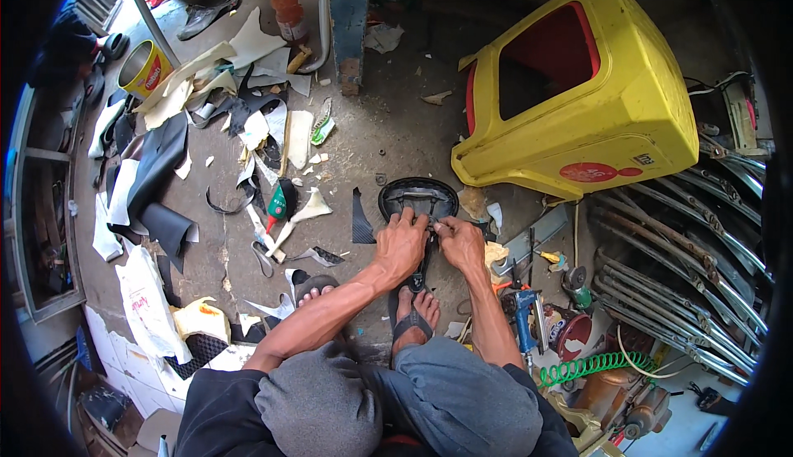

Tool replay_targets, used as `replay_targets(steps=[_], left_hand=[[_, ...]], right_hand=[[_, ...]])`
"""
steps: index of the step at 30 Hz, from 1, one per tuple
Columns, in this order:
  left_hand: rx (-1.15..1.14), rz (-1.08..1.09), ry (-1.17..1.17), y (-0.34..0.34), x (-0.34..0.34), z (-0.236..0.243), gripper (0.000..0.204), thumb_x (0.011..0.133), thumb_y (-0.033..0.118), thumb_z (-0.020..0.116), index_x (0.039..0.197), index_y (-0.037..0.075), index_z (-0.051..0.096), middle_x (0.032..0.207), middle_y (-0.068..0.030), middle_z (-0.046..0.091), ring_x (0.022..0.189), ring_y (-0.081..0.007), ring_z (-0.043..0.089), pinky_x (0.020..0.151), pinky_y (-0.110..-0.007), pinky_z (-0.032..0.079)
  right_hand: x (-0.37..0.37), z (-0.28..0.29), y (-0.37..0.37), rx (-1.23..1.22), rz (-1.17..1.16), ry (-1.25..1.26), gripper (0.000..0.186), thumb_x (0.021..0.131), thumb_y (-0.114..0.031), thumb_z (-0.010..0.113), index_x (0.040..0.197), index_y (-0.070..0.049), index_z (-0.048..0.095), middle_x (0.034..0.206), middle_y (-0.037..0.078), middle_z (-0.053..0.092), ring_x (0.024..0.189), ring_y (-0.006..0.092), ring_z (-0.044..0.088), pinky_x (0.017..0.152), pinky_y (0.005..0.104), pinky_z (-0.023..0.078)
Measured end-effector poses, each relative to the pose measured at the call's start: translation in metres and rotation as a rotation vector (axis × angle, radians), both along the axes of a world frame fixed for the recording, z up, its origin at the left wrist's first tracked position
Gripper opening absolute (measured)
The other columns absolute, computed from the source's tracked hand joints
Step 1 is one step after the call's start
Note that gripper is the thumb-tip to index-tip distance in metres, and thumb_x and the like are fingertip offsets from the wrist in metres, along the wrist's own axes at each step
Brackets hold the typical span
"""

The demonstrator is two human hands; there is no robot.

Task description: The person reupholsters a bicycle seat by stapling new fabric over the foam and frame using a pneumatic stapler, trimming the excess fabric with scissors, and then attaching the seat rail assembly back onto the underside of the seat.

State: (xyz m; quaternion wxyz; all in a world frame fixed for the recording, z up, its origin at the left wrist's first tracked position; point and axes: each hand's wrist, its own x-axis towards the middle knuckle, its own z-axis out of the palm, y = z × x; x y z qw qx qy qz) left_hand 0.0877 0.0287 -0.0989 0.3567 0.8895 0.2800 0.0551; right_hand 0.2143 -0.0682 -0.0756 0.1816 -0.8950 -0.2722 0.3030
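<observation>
A black saddle-like seat [419, 192] lies underside up in front of me, its narrow end reaching down over my right sandalled foot. My left hand [401, 242] has its fingers bent over the seat's inner middle, pressing or gripping there. My right hand [461, 244] is closed at the seat's right edge, thumb and finger pinched on it; what exactly lies between them is too small to make out. A dark textured scrap [362, 217] lies just left of the seat, near a green glue bottle [280, 201] with a red nozzle.
Cut sheet scraps [157, 176] litter the left floor. A yellow plastic box [611, 110] stands at upper right, beside a steel post [345, 27]. Chrome tubes [677, 259], a blue tool [522, 321], a grinder [576, 288] and a green coiled hose [595, 368] lie right. Another person's foot [111, 46] shows upper left.
</observation>
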Motion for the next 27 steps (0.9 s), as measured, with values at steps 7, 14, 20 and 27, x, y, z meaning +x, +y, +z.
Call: replay_targets(steps=[7,14,20,27], left_hand=[[0.024,-0.012,-0.011,0.0,-0.003,-0.009,0.031,0.091,0.016,0.067,0.12,0.007,0.064,0.108,-0.0178,0.06,0.1,-0.0407,0.062,0.077,-0.051,0.056],[-0.114,-0.017,-0.09,0.02,-0.018,0.0,0.036,0.09,0.012,0.067,0.126,0.006,0.063,0.113,-0.0183,0.062,0.099,-0.0423,0.065,0.081,-0.05,0.056],[-0.186,-0.105,-0.119,0.036,-0.028,0.006,0.042,0.088,0.003,0.061,0.129,0.005,0.06,0.118,-0.0184,0.061,0.103,-0.0429,0.064,0.086,-0.048,0.055],[-0.198,-0.117,-0.099,0.039,-0.026,-0.007,0.043,0.086,-0.001,0.064,0.129,0.004,0.06,0.117,-0.0181,0.062,0.107,-0.0419,0.064,0.088,-0.047,0.054]], right_hand=[[-0.018,-0.006,0.003,0.165,0.282,-0.351,0.024,0.095,-0.024,0.062,0.095,-0.002,0.07,0.09,0.02,0.071,0.087,0.042,0.068,0.076,0.0513,0.053],[-0.018,0.012,-0.005,0.136,0.121,-0.181,0.025,0.095,-0.024,0.062,0.106,-0.005,0.072,0.101,0.022,0.071,0.094,0.0422,0.068,0.081,0.0505,0.053],[-0.011,0.011,-0.012,0.196,0.089,-0.185,0.029,0.091,-0.019,0.067,0.116,-0.006,0.071,0.111,0.019,0.064,0.109,0.0401,0.061,0.089,0.048,0.049],[-0.014,-0.006,-0.012,0.337,0.039,-0.216,0.036,0.085,-0.011,0.073,0.12,-0.005,0.07,0.134,0.026,0.049,0.125,0.0432,0.051,0.106,0.0449,0.043]])
